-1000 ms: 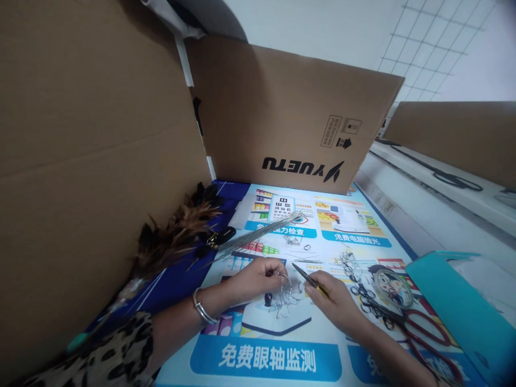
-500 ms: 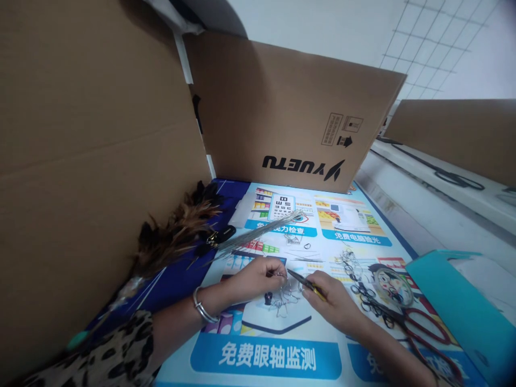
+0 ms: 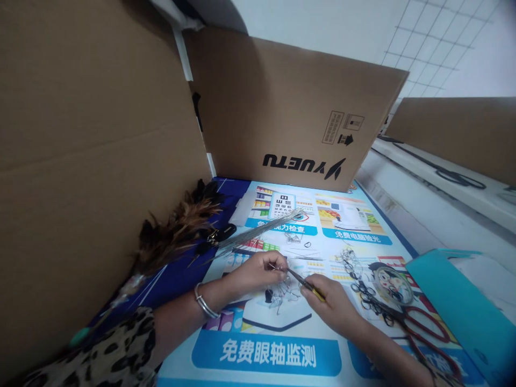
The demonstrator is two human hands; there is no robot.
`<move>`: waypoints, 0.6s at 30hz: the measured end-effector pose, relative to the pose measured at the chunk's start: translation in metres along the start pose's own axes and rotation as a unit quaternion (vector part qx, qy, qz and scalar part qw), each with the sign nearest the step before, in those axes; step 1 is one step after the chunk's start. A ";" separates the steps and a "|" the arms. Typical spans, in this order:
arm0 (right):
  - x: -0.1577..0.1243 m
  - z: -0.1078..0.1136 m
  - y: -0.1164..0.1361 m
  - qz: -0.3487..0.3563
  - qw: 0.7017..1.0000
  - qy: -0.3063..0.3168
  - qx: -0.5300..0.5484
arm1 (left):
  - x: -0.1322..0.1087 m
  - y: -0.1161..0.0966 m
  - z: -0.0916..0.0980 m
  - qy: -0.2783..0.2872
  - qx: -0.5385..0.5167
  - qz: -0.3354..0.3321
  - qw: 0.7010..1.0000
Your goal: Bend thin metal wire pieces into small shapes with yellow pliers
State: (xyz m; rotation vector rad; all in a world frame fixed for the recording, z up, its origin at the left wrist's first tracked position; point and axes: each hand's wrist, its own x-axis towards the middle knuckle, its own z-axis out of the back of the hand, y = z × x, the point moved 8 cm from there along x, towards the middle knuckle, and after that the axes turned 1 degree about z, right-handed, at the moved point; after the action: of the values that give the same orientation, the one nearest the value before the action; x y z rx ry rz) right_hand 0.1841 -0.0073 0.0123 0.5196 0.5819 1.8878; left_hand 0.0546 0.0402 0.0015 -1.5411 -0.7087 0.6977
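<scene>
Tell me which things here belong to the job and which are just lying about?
Apparently part of the job:
- pointed tool in the right hand
- thin wire in the left hand
- perhaps the bent wires below

Apparently just lying about:
- red-handled scissors
- brown feathers
- teal item

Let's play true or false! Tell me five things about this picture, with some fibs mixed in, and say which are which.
1. The right hand holds a pointed tool. True.
2. That tool's tip is at the fingers of the left hand. True.
3. The silvery bangle is on the right wrist. False: the bangle is on the left wrist.
4. The scissors have red handles. True.
5. The brown feathers lie at the far right. False: the feathers are on the left, beside the cardboard.
</scene>
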 end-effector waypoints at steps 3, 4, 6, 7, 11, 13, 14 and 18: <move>-0.001 0.000 -0.001 -0.001 1.000 -0.011 0.013 | -0.002 0.001 -0.006 0.025 -0.114 0.016 0.993; -0.001 -0.001 -0.002 -0.002 1.000 -0.014 0.016 | -0.003 0.001 -0.008 0.036 -0.139 0.022 0.989; -0.002 -0.002 -0.002 -0.001 1.000 -0.015 0.019 | -0.005 0.001 -0.012 0.046 -0.166 0.029 0.985; -0.002 -0.002 -0.003 0.001 1.000 -0.014 0.019 | -0.005 0.001 -0.011 0.042 -0.170 0.031 0.984; -0.003 -0.004 -0.002 0.005 1.000 -0.013 0.017 | -0.006 0.004 -0.008 0.010 -0.149 0.043 0.988; -0.003 -0.004 -0.002 0.005 1.000 -0.014 0.016 | -0.005 0.006 -0.007 0.006 -0.129 0.046 0.991; -0.003 -0.005 -0.002 0.005 1.000 -0.014 0.014 | -0.004 0.006 -0.007 0.005 -0.120 0.046 0.992; -0.003 -0.006 -0.002 0.003 1.000 -0.010 0.008 | -0.003 0.008 -0.007 0.010 -0.093 0.045 0.995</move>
State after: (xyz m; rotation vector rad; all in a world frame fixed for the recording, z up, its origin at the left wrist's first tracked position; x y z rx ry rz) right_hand 0.1833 -0.0100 0.0062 0.5497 0.5828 1.8831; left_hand 0.0584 0.0324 -0.0054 -1.7564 -0.7090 0.6970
